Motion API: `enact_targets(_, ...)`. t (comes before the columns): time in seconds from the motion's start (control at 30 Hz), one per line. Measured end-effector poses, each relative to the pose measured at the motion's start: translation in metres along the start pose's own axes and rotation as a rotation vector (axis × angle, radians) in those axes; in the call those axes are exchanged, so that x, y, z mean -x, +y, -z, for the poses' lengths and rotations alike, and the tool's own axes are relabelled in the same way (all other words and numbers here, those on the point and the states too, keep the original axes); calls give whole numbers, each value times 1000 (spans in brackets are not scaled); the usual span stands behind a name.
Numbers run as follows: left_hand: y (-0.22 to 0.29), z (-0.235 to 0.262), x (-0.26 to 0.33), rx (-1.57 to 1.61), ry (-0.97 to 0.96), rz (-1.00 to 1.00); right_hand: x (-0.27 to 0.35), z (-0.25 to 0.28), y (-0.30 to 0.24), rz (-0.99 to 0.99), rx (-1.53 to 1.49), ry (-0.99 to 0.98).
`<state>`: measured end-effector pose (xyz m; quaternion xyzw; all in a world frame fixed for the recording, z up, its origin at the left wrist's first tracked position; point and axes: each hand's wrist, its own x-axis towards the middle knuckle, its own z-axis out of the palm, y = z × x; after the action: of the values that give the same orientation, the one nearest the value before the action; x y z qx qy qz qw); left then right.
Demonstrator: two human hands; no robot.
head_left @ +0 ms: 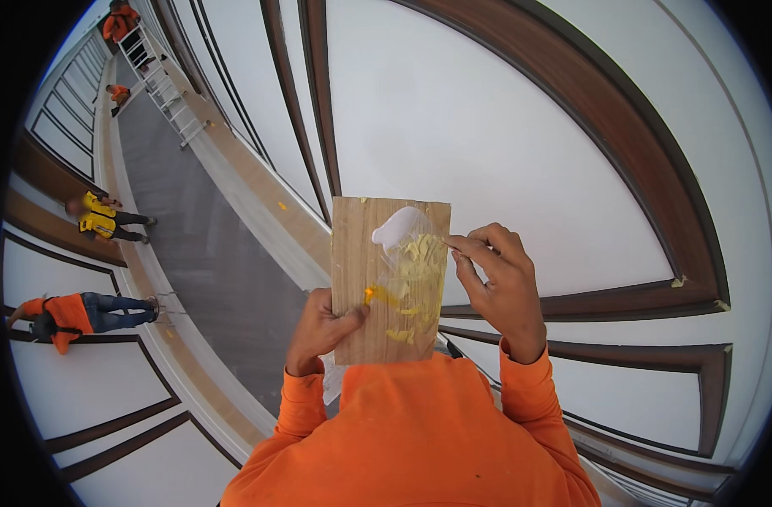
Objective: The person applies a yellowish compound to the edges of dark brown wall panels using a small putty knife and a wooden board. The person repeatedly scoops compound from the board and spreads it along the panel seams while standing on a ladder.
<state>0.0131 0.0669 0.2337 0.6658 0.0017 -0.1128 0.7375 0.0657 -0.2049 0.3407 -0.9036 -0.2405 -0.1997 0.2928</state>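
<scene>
Wooden board [365, 253] smeared with yellow putty [420, 270]

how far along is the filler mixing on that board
Done: pale yellow filler and a white blob already sit on the wooden board. In hand: the left hand grips the board while the right hand works a thin tool at the filler's edge. Left: yellow and white remain largely unblended.

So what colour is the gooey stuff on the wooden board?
Pale yellow putty, with a white blob above it on the board. The head view shows it.
</scene>
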Motion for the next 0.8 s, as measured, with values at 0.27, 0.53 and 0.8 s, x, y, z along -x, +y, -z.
enact_targets(0.27, 17, 14, -7, -105, -118, 33, -7, -6, -1, 32, 89, -55)
enact_targets(0.53, 32, 7, -5, -93, -83, 63, -1, -4, -6, -41, 48, -170)
enact_targets(0.8, 16, 11, -4, -31, -82, 99, 21, 4, 14, -439, -637, -177)
